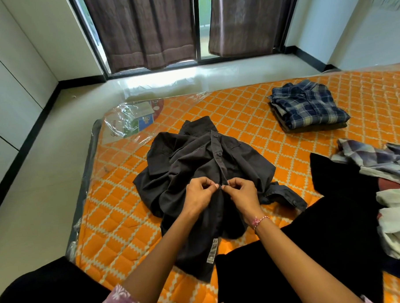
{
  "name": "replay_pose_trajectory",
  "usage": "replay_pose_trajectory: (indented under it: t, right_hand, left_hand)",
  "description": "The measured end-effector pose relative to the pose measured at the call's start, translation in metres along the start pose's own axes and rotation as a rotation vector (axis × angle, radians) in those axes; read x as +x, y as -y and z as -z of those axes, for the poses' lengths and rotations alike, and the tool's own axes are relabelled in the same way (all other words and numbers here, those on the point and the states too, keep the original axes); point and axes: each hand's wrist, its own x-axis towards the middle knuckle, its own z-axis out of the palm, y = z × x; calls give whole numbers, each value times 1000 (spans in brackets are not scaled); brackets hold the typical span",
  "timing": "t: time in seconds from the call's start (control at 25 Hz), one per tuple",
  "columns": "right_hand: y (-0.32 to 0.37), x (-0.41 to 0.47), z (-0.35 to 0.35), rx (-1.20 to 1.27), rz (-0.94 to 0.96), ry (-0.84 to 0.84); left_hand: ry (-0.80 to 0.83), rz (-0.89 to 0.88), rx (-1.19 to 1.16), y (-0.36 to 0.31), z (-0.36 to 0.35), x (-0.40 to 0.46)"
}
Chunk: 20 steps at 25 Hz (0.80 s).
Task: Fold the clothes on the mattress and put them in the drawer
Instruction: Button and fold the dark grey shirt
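Left hand [199,195]: pinching the dark shirt [195,165] placket.
Right hand [243,191]: pinching it too.
Shirt: mid-mattress [238,108].

Orange mattress [238,108] under dark shirt [195,160], plaid stack [307,107].

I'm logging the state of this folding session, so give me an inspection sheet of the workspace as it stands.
Surface: orange quilted mattress, partly in clear plastic wrap.
Job's things: dark grey shirt spread out, collar away from the person; folded plaid stack far right.
Clutter: unfolded clothes pile at right edge; black garment beside it.
Grippers: left hand and right hand pinch the shirt's button placket.
Cables: nothing seen.
Surroundings: brown curtains, window, pale floor; no drawer in view.
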Motion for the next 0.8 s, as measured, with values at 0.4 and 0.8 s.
replay_pose_trajectory:
  t: [0.4, 0.8]
  right_hand:
    - [15, -9, 4, 288, -185, 44]
    - [67, 12, 4, -427, 325, 50]
  left_hand:
    - [-80, 23, -93, -13, -6, -10]
    - [-94, 38, -396, -34, 14, 1]
